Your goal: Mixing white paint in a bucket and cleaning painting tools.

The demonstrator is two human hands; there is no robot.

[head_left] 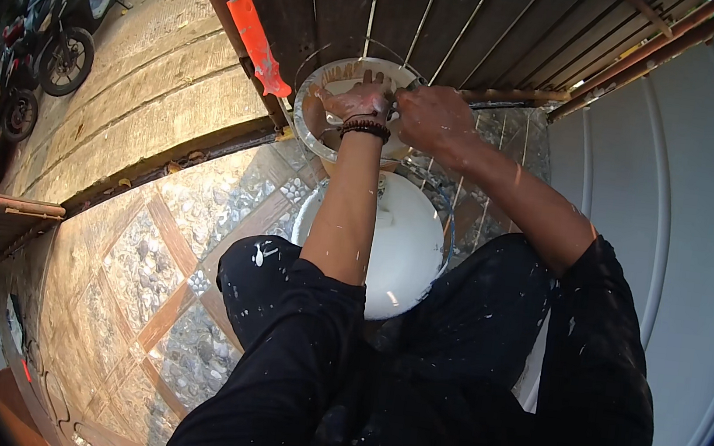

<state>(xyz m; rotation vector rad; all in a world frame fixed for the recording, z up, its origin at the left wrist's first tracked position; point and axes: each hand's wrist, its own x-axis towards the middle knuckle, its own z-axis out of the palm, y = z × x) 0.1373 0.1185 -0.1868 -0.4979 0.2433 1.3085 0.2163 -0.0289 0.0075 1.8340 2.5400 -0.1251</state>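
My left hand, with a dark beaded bracelet at the wrist, is over the mouth of a round bucket with a pale, stained rim. Its fingers look spread, and wet paint smears the skin. Close beside it, my right hand is closed at the bucket's right rim. A bit of dark metal shows by its knuckles, but what it grips is hidden. Below the bucket, between my knees, stands a white paint pail, partly covered by my left forearm. An orange tool handle leans upright left of the bucket.
A dark slatted gate rises right behind the bucket. A pale ribbed wall stands on the right. Patterned stone tiles cover the floor at left. Motorbikes are parked on the paving beyond the gate.
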